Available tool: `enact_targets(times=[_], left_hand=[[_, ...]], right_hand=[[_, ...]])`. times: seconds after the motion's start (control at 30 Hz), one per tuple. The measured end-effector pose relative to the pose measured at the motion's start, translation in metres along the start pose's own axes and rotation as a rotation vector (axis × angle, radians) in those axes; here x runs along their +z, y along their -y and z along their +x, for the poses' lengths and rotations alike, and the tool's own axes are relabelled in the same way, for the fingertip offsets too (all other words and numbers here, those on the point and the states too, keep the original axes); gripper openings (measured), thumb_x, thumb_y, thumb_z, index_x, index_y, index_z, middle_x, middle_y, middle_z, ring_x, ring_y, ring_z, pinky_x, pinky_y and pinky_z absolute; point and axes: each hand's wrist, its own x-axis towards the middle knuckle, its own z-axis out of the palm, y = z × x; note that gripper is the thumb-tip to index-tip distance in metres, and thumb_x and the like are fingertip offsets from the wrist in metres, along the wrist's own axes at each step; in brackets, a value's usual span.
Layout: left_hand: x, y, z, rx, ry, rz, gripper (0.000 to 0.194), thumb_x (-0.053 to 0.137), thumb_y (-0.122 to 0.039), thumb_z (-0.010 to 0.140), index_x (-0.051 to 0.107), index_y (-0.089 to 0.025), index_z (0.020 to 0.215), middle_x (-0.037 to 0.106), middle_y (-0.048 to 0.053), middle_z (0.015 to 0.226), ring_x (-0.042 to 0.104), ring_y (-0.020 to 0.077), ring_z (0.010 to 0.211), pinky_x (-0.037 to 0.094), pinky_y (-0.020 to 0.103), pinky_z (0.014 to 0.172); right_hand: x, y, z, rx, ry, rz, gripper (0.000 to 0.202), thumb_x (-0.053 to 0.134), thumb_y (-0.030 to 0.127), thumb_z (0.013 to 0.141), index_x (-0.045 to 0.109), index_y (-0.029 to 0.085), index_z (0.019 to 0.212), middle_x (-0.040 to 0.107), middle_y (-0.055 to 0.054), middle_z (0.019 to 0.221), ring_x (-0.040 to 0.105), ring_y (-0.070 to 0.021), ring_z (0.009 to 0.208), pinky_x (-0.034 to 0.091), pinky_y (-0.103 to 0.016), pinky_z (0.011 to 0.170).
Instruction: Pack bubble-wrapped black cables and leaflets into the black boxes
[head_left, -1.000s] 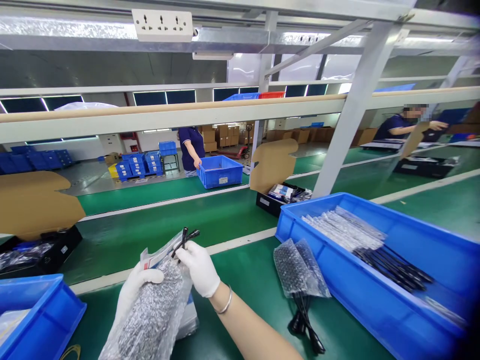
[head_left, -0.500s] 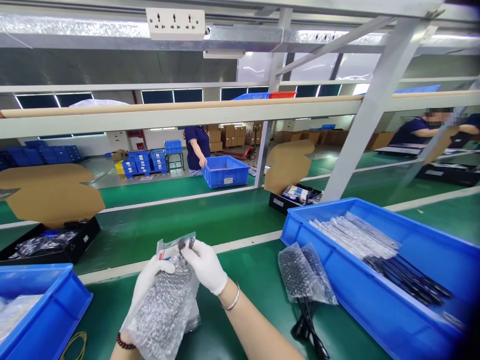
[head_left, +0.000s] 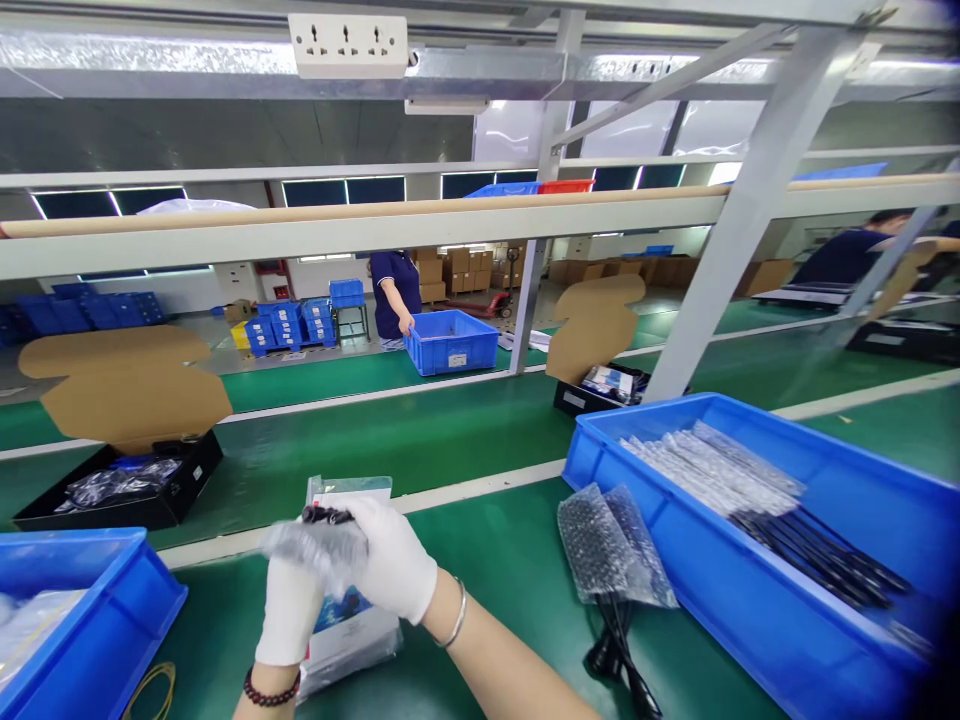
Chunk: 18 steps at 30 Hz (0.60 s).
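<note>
My gloved left hand (head_left: 291, 600) and gloved right hand (head_left: 394, 560) are both closed around a bubble-wrapped item (head_left: 319, 548), blurred by motion, with a black cable (head_left: 327, 515) at its top edge. Beneath them, a clear plastic bag with a printed white and blue sheet (head_left: 352, 625) lies on the green surface. To the right, two bubble-wrapped pieces with black cables (head_left: 600, 545) rest beside a large blue bin (head_left: 750, 590), which holds a row of similar wrapped pieces (head_left: 712, 465).
Another blue bin (head_left: 90, 620) stands at the lower left, near yellow bands (head_left: 154, 690). Open black boxes (head_left: 184, 485) with brown lids sit on the green belt (head_left: 390, 435). Across it, a person (head_left: 394, 295) touches a blue crate (head_left: 454, 345). A slanted metal post (head_left: 742, 220) rises at the right.
My hands have tilted and folded the bubble-wrapped item upward, uncovering the printed bag beneath. The black boxes have shifted right along the belt. At the far right, a person has moved.
</note>
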Motion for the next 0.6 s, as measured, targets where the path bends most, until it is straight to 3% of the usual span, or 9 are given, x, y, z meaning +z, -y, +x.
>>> enact_targets(times=[0.1,0.17,0.27,0.33,0.47,0.6], left_hand=[[-0.004,-0.008,-0.009,0.219,-0.214,0.170,0.037,0.054,-0.035,0.074,0.067,-0.018,0.105,0.061,0.009,0.122,0.047,0.0283,0.123,0.032,0.039,0.109],[-0.009,-0.012,-0.013,0.349,-0.313,0.252,0.037,0.054,-0.035,0.076,0.066,-0.022,0.108,0.061,0.006,0.124,0.048,0.0280,0.123,0.032,0.040,0.110],[-0.014,-0.014,-0.016,0.430,-0.311,0.276,0.036,0.054,-0.038,0.079,0.066,-0.024,0.110,0.062,0.004,0.124,0.051,0.0268,0.122,0.034,0.039,0.110],[-0.013,-0.015,-0.019,0.450,-0.314,0.254,0.038,0.055,-0.039,0.082,0.064,-0.027,0.116,0.059,0.001,0.129,0.049,0.0255,0.124,0.032,0.038,0.111],[-0.002,-0.017,-0.021,0.414,-0.447,0.065,0.058,0.063,-0.045,0.079,0.048,-0.033,0.134,0.054,-0.001,0.135,0.050,0.0245,0.124,0.036,0.038,0.109],[0.003,-0.010,-0.013,0.288,-0.555,0.070,0.050,0.068,-0.056,0.068,0.070,-0.022,0.104,0.070,0.005,0.106,0.061,0.0282,0.106,0.045,0.040,0.099]], right_hand=[[-0.005,-0.008,0.002,0.111,-0.128,0.266,0.057,0.073,0.031,0.072,0.056,0.026,0.126,0.062,-0.007,0.124,0.055,-0.0250,0.118,0.042,-0.041,0.104],[-0.011,-0.012,0.004,0.184,-0.186,0.455,0.056,0.075,0.035,0.070,0.059,0.024,0.123,0.064,-0.008,0.120,0.057,-0.0263,0.116,0.046,-0.043,0.100],[-0.016,-0.013,0.003,0.316,-0.118,0.620,0.048,0.078,0.039,0.066,0.066,0.018,0.108,0.069,-0.008,0.108,0.062,-0.0280,0.105,0.051,-0.046,0.092],[-0.016,-0.012,0.001,0.343,-0.087,0.693,0.049,0.081,0.039,0.063,0.068,0.018,0.105,0.069,-0.007,0.107,0.063,-0.0268,0.103,0.050,-0.046,0.093],[-0.013,-0.013,-0.001,0.364,-0.208,0.752,0.046,0.081,0.040,0.064,0.069,0.019,0.102,0.070,-0.007,0.104,0.064,-0.0266,0.101,0.051,-0.045,0.091],[-0.013,-0.020,0.000,0.328,-0.368,0.740,0.038,0.079,0.038,0.069,0.070,0.019,0.100,0.070,-0.007,0.102,0.063,-0.0261,0.103,0.048,-0.046,0.096]])
